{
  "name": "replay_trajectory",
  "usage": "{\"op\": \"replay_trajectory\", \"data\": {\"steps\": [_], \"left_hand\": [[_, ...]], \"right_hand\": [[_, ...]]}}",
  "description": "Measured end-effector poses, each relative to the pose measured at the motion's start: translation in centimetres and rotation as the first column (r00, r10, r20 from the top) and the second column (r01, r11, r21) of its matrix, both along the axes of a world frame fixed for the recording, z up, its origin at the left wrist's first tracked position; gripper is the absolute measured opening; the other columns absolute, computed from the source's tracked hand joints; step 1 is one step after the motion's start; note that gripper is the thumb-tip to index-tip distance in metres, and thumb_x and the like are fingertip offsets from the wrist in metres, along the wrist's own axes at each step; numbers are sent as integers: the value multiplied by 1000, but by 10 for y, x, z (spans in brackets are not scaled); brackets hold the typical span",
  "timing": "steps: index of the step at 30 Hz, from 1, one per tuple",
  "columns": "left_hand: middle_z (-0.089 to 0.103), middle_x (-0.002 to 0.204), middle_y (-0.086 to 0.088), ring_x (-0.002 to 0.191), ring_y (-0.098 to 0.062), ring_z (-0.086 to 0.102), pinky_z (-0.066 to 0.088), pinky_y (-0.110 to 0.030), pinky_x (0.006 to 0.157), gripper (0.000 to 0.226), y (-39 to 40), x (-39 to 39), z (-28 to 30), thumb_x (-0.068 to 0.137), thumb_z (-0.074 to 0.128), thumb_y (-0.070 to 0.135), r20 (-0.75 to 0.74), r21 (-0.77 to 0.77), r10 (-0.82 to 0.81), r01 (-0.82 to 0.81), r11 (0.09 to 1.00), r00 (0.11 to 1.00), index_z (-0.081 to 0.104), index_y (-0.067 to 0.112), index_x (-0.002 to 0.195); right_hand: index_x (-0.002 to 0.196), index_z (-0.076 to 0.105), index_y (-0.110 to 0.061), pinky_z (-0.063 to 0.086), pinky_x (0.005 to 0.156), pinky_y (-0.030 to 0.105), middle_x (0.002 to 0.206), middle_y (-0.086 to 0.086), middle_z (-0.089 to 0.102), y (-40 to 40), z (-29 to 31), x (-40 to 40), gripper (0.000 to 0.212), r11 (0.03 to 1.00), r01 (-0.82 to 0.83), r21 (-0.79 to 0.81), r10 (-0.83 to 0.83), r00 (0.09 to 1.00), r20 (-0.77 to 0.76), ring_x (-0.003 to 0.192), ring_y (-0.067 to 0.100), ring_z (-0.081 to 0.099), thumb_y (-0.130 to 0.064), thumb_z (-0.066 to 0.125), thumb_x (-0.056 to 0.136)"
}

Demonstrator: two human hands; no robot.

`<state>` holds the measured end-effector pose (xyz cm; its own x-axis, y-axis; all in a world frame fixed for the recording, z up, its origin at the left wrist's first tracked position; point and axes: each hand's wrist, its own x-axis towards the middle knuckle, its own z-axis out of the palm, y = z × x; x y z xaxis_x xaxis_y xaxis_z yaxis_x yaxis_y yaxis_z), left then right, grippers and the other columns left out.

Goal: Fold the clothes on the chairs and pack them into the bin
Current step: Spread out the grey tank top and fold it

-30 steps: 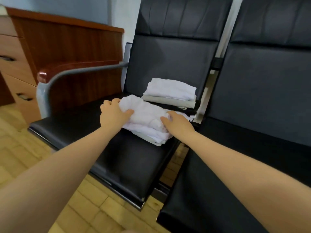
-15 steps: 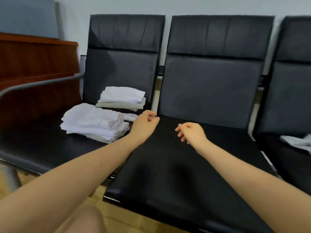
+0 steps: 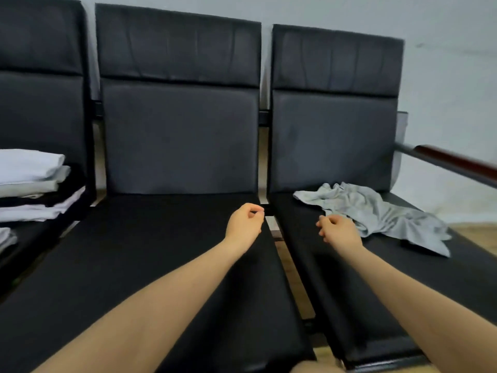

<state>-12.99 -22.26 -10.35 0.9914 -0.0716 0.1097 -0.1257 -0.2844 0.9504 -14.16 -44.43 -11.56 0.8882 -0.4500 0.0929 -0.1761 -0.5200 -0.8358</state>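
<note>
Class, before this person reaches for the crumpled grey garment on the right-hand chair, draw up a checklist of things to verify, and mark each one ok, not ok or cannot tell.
1. Left hand holds nothing: ok, fingers loosely curled over the middle chair.
2. Right hand holds nothing: ok, loosely curled beside the cloth.
3. Grey garment within reach: ok, its edge lies next to the right hand.
4. Garment lies free: cannot tell; a dark object shows at its near edge.
5. Middle seat bare for folding: ok.
6. Folded stack on the left chair tidy: ok.
7. Bin in view: not ok.
</note>
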Motion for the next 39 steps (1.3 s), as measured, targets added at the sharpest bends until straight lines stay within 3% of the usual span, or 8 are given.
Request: {"op": "replay_trajectory", "data": {"steps": [7,11,13,17,25,30,35,39], "left_hand": [[57,81,13,96,-20,63,53,-39,89,9,-118,25,-17,90,53,31,-103,46,-163,168,985,981,58,31,82],[59,88,10,91,-17,62,50,-29,77,13,-148,36,-35,92,51,32,-85,62,-159,165,984,984,61,24,97],[61,93,7,87,-14,61,48,-28,73,11,-150,42,-45,93,50,30,-50,59,-108,110,992,993,60,25,96],[61,88,8,91,-22,66,53,-41,87,11,-146,44,-54,94,48,23,-54,-90,-65,60,994,996,58,26,90],[62,89,-6,98,-25,62,50,-44,96,31,-133,16,-26,99,43,37,-318,-389,-146,12,921,937,53,20,75],[67,105,-4,98,-21,64,54,-30,70,36,-92,-12,7,98,44,46,-418,-588,-206,-90,804,885,58,18,114],[72,101,-5,97,-20,67,53,-39,92,34,-7,-34,55,96,47,45,-250,-631,-138,-53,774,958,68,19,102],[74,99,-5,95,-19,69,54,-35,86,34,69,-43,77,96,48,44,-171,-611,-13,-95,786,985,70,19,97]], "right_hand": [[103,69,-12,46,89,39,97,14,67,-99,10,26,32,924,251,-289,-241,968,72,102,35,60,-33,48,91],[145,35,-11,25,111,45,149,17,37,-138,-8,52,77,886,270,-376,-338,932,-127,138,36,30,-60,51,87],[144,34,-3,28,110,46,147,22,36,-145,-22,58,88,881,274,-386,-375,902,-215,136,37,33,-62,57,83],[113,60,-2,43,87,41,118,24,61,-144,-29,56,47,874,146,-464,-261,946,-194,110,39,56,-44,52,92],[90,66,-16,52,64,16,90,-2,73,-57,-16,7,18,961,-84,262,39,984,173,79,3,68,-33,60,92],[99,70,-13,56,68,26,87,3,75,10,24,-8,26,892,-243,381,125,943,310,83,15,72,-32,52,97],[102,71,-11,58,81,35,96,8,74,96,77,-20,33,827,-426,366,250,863,439,93,21,71,-36,51,97],[95,69,-13,58,76,26,95,3,73,168,100,-29,29,772,-572,276,410,780,472,89,12,70,-34,49,98]]}}
